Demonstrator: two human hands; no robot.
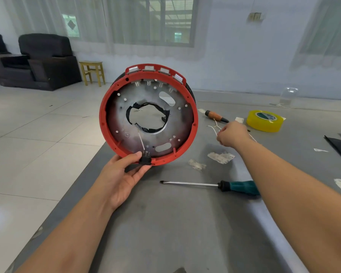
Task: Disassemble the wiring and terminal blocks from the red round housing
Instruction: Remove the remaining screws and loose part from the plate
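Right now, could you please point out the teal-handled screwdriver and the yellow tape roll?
teal-handled screwdriver [239, 187]: head view, on its teal handle.
yellow tape roll [265, 123]: head view, on its yellow outer side.

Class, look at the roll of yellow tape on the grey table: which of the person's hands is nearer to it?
Right. The right hand holds thin white wires just left of the roll of yellow tape. The left hand grips the red round housing much farther away.

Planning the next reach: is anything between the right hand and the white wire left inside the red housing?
Nothing visible blocks it. The right hand, pinching loose white wires over the grey table, has open space to the red round housing and its thin white wire.
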